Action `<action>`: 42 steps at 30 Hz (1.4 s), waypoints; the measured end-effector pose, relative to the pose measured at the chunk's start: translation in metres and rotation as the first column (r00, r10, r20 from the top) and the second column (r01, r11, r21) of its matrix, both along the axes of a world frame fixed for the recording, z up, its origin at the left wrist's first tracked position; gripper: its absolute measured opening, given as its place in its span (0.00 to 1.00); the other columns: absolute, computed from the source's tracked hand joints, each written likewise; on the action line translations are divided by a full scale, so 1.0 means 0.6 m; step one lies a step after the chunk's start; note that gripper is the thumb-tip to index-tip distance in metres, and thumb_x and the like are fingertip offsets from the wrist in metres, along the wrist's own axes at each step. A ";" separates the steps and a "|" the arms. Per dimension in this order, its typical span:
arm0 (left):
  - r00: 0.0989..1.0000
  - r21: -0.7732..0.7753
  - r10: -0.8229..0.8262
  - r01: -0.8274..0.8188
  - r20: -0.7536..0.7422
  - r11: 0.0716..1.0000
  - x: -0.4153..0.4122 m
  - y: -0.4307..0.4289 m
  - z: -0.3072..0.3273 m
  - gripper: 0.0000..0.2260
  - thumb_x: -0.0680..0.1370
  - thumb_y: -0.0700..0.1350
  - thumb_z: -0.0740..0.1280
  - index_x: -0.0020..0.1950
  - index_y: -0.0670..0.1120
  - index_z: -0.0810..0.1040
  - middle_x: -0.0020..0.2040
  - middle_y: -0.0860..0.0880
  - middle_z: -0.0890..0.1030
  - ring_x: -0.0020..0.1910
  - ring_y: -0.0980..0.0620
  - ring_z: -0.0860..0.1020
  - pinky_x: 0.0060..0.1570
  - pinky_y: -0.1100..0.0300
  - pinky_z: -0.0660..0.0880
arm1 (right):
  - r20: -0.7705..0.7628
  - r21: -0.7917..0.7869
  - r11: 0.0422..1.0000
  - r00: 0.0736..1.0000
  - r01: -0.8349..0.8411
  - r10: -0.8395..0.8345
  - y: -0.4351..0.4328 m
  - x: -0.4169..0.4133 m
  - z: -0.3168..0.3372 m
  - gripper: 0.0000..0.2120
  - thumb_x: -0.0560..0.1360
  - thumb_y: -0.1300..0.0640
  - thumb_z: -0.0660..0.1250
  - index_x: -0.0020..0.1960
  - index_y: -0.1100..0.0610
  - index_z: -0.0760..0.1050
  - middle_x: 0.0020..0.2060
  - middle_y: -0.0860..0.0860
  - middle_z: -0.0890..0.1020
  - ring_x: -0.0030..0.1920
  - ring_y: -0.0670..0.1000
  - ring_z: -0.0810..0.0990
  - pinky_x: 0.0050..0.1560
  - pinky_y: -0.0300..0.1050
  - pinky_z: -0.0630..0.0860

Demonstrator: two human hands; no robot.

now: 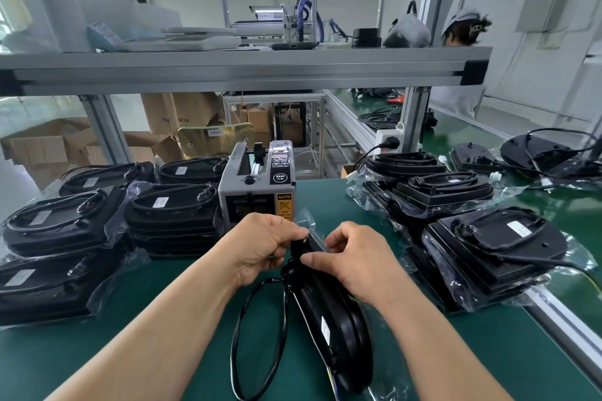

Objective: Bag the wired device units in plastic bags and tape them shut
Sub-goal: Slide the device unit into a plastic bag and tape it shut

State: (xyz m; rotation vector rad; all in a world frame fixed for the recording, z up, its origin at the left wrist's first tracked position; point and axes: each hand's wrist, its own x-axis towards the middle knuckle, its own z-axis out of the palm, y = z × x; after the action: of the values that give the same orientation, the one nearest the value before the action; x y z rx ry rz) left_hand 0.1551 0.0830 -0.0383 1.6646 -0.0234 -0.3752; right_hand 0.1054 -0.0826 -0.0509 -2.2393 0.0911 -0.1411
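A black wired device unit [332, 329] stands on edge on the green mat in a clear plastic bag [311, 225], whose mouth sticks up between my hands. Its black cable [241, 332] loops out to the left. My left hand [260, 244] pinches the bag's top at the unit's far end. My right hand [355, 257] grips the same end from the right, thumb against the unit. Just behind my hands stands the grey tape dispenser [257, 185].
Stacks of bagged units [169, 205] lie to the left, and more bagged units [488, 244] to the right. Unbagged units with cables [537, 153] lie far right beyond an aluminium rail [566, 329]. A shelf [244, 65] spans overhead. A person [462, 29] works behind it.
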 end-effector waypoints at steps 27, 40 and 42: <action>0.916 0.120 0.169 -0.226 0.364 0.967 0.005 -0.021 -0.033 0.08 0.72 0.42 0.76 0.34 0.47 0.80 0.29 0.55 0.79 0.27 0.63 0.74 0.31 0.68 0.71 | 0.014 0.002 1.000 1.000 0.001 -0.001 0.002 0.001 -0.003 0.21 0.62 0.37 0.80 0.42 0.48 0.74 0.39 0.44 0.80 0.41 0.45 0.79 0.42 0.43 0.76; 0.972 -0.076 0.231 -0.228 0.040 0.971 0.002 -0.030 -0.041 0.06 0.75 0.46 0.72 0.40 0.46 0.80 0.27 0.51 0.79 0.21 0.57 0.75 0.23 0.64 0.70 | 0.028 -0.003 1.000 0.999 0.018 -0.018 0.002 0.000 -0.006 0.20 0.62 0.38 0.80 0.42 0.48 0.75 0.38 0.43 0.80 0.40 0.43 0.79 0.39 0.41 0.74; 0.975 -0.088 0.222 -0.219 0.022 0.972 -0.002 -0.028 -0.041 0.07 0.73 0.48 0.75 0.40 0.47 0.80 0.31 0.49 0.82 0.24 0.54 0.78 0.25 0.63 0.73 | 0.030 -0.016 1.000 0.999 0.016 -0.016 0.006 0.000 -0.007 0.21 0.62 0.37 0.79 0.42 0.48 0.74 0.39 0.43 0.80 0.40 0.43 0.79 0.38 0.40 0.73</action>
State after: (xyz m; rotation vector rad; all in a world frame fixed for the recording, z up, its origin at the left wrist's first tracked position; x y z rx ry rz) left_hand 0.1539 0.0665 -0.0627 1.5700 0.1197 -0.1761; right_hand 0.1054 -0.0792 -0.0553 -2.2520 0.0922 -0.1841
